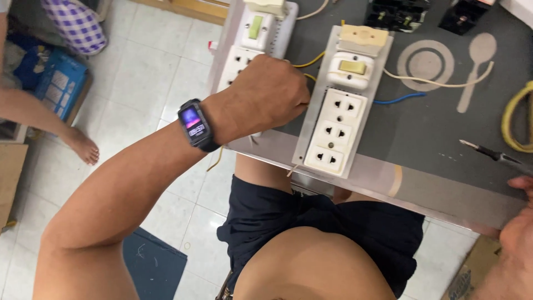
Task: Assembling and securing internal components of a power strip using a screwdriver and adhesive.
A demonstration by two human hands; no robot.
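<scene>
Left hand (272, 94): clenched beside the socket board (333, 125), contents hidden. Right hand (519, 222): at table edge (444, 191) near the screwdriver (491, 153), grip indeterminable. Risk: loose yellow wire (311, 59) snagging, dragging the board off

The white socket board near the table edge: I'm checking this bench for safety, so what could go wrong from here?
1. The white socket board on its grey plate overhangs the grey table's edge; a push from the left hand beside it might tip it off.
2. Loose yellow and blue wires trail around the board and could snag.
3. The pointed dark-handled tool lies by the right hand, point exposed, and might jab it.
</scene>
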